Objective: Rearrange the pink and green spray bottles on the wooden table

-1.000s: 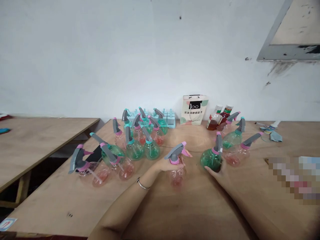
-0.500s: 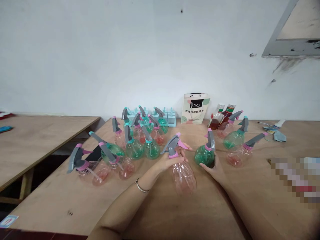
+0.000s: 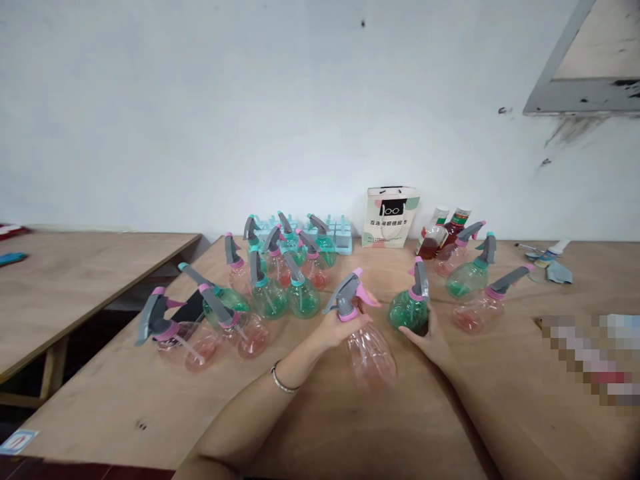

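My left hand [image 3: 345, 327] is closed around the neck of a pink clear spray bottle [image 3: 373, 360] with a grey and pink trigger head. That bottle leans, its base toward me and to the right. On its right, my right hand [image 3: 425, 337] grips the lower part of a green spray bottle [image 3: 406, 310] with a pink collar, which looks upright on the table. Some fingers of each hand are hidden behind the bottles. Close to my right hand is another pink spray bottle [image 3: 477, 310], tilted over.
Several pink and green spray bottles [image 3: 270, 297] cluster at the left, some tilted. Behind them are pale blue plastic pieces [image 3: 343, 237]. A paper bag [image 3: 390, 220] and two bottles of dark liquid [image 3: 433, 240] stand by the wall. A cloth [image 3: 559, 272] lies at the right.
The pink bottle in my left hand has shifted slightly, its base swinging a little to the right. My right hand and the green bottle have hardly moved.
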A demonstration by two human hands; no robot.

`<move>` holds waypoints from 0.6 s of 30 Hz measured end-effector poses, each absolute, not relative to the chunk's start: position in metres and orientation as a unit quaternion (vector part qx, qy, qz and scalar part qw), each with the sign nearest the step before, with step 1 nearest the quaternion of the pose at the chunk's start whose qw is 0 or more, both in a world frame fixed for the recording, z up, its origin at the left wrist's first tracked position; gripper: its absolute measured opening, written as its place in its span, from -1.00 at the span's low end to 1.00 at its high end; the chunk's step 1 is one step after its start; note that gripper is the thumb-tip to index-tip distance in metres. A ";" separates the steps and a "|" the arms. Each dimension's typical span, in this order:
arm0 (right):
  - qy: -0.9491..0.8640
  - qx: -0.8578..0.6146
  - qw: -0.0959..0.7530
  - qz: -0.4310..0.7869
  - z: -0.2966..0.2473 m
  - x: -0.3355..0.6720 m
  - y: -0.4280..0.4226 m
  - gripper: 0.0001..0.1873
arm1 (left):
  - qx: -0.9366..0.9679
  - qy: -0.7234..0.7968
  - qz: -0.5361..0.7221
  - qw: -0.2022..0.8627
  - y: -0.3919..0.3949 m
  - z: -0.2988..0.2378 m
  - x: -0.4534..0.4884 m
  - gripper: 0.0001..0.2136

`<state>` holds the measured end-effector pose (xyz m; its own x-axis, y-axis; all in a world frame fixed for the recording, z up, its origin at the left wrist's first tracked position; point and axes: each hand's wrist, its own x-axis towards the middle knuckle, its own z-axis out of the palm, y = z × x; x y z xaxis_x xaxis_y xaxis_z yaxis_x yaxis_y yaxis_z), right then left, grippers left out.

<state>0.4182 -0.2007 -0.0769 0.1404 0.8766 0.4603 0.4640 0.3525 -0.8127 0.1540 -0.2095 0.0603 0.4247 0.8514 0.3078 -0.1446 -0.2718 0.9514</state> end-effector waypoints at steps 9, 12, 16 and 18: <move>-0.620 -0.548 0.530 0.185 -0.071 0.416 -0.201 -0.14 | 0.716 0.280 0.412 0.489 -0.215 0.073 0.149 -0.64; -0.616 -0.554 0.526 0.192 -0.070 0.415 -0.202 -0.14 | 0.702 0.304 0.447 0.463 -0.214 0.071 0.151 -0.78; -0.611 -0.560 0.526 0.190 -0.071 0.415 -0.202 -0.12 | 0.658 0.368 0.493 0.435 -0.212 0.068 0.153 -0.88; -0.610 -0.563 0.525 0.184 -0.071 0.414 -0.202 -0.12 | 0.666 0.368 0.474 0.443 -0.213 0.070 0.152 -0.88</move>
<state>0.4142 -0.2023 -0.0713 0.1869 0.8814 0.4339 0.4944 0.2973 -0.8168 0.1522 -0.2131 0.0697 0.2789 0.9103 0.3057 0.0709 -0.3370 0.9388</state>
